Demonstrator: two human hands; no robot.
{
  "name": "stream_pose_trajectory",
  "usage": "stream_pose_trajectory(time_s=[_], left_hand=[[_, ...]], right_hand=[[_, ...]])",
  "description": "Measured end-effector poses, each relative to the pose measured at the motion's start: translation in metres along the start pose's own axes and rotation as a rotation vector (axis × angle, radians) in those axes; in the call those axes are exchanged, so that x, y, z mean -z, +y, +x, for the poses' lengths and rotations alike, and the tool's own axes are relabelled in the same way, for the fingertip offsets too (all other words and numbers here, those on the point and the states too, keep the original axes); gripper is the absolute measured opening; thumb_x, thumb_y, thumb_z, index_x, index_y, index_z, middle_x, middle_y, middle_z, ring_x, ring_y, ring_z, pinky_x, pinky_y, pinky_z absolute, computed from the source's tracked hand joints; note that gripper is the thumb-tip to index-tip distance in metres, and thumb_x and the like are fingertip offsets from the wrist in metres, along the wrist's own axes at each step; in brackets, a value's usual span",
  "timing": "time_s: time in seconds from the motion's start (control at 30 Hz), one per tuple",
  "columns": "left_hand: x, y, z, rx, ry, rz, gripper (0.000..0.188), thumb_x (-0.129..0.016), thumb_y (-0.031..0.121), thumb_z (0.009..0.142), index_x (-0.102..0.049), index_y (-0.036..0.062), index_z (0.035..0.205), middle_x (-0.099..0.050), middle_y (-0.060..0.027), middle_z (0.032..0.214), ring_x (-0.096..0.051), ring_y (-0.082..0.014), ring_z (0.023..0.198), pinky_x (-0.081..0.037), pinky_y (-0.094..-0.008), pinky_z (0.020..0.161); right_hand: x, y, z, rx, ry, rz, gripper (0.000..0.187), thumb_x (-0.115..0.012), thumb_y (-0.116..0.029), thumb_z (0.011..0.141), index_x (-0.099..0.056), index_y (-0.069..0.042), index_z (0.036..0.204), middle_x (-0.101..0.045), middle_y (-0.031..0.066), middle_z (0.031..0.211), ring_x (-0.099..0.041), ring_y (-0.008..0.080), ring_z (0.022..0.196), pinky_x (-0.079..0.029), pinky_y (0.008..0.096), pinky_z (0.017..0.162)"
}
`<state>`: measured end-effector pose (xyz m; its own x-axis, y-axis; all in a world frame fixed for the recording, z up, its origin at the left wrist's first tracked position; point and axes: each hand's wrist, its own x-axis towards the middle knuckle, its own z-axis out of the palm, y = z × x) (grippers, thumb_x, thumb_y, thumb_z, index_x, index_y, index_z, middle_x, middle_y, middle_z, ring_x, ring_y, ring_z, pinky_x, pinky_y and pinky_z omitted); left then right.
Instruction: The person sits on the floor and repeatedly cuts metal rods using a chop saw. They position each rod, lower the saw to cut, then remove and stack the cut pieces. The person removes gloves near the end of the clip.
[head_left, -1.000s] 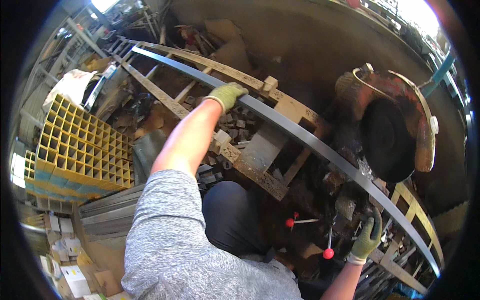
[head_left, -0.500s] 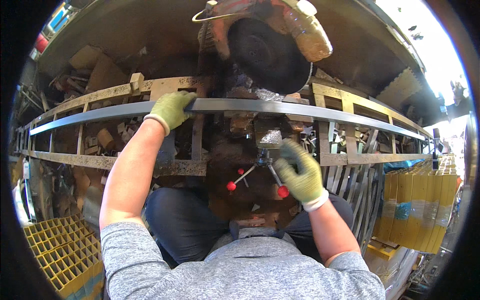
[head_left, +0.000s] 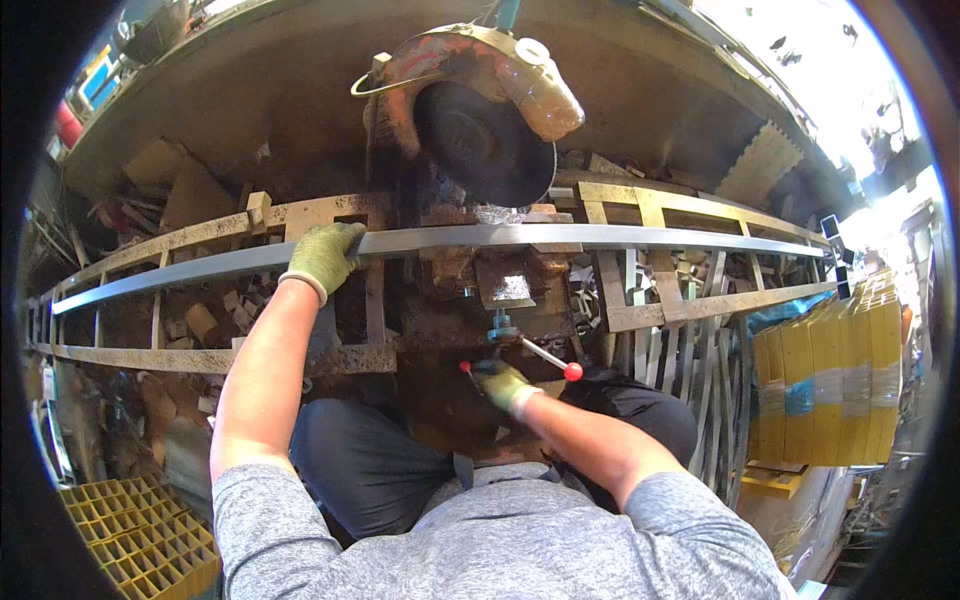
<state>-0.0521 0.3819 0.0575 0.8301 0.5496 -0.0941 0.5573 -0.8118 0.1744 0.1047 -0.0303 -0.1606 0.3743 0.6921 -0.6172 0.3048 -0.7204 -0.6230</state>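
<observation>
A long grey metal bar (head_left: 600,237) lies crosswise on the saw bench, under a cut-off saw's dark round blade (head_left: 485,145). My left hand (head_left: 326,256), in a yellow-green work glove, is closed over the bar left of the blade. Lower down, my right hand (head_left: 503,386), gloved alike, is at the spoked vise handle (head_left: 545,352) with red ball knobs. One knob shows just left of its fingers, another to its right. Motion smears these fingers, so their grip cannot be made out. Behind the handle sits the vise's metal block (head_left: 503,285).
Slatted metal support frames (head_left: 175,355) run out on both sides, with offcuts beneath. Wrapped yellow tubes (head_left: 825,385) are stacked at the right; a yellow grid-like bundle (head_left: 140,535) stands at lower left. The saw's orange guard (head_left: 405,115) overhangs the bar. Long bars lean by my right knee.
My right hand has moved left and down around the vise handle, whose spokes have turned. My left hand stays on the bar. The whole view has shifted somewhat.
</observation>
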Motion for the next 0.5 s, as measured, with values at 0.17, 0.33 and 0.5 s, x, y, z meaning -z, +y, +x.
stream_pose_trajectory(time_s=[0.17, 0.33, 0.5], left_hand=[[0.01, 0.016, 0.0, 0.044, -0.026, 0.105, 0.053, -0.088, 0.031, 0.107, -0.074, 0.0171, 0.156, -0.078, -0.0126, 0.154, -0.072, -0.0426, 0.143, -0.056, -0.0557, 0.124], [-0.002, 0.087, -0.049, 0.081, 0.215, 0.058, 0.069, -0.078, 0.042, 0.114, -0.064, 0.0022, 0.169, -0.064, -0.0247, 0.173, -0.062, -0.0493, 0.156, -0.046, -0.0584, 0.136], [-0.096, 0.178, -0.132, 0.06, -0.401, -0.788, 0.069, -0.075, 0.064, 0.115, -0.078, 0.006, 0.154, -0.083, -0.0216, 0.144, -0.081, -0.037, 0.129, -0.064, -0.0467, 0.11]], right_hand=[[-0.038, -0.064, -0.039, -0.044, -0.657, 1.581, 0.059, -0.079, -0.041, 0.117, -0.07, -0.005, 0.163, -0.084, 0.0166, 0.142, -0.084, 0.0326, 0.12, -0.069, 0.0493, 0.106], [0.058, -0.041, -0.112, 0.131, -0.267, 0.641, 0.062, -0.074, -0.035, 0.114, -0.067, -0.001, 0.165, -0.082, 0.0217, 0.15, -0.082, 0.0311, 0.13, -0.062, 0.0447, 0.116], [0.033, -0.015, -0.086, 0.06, 0.368, 0.234, 0.1, -0.085, -0.043, 0.1, -0.046, 0.006, 0.179, -0.064, 0.0382, 0.169, -0.062, 0.0508, 0.159, -0.049, 0.0504, 0.135]])
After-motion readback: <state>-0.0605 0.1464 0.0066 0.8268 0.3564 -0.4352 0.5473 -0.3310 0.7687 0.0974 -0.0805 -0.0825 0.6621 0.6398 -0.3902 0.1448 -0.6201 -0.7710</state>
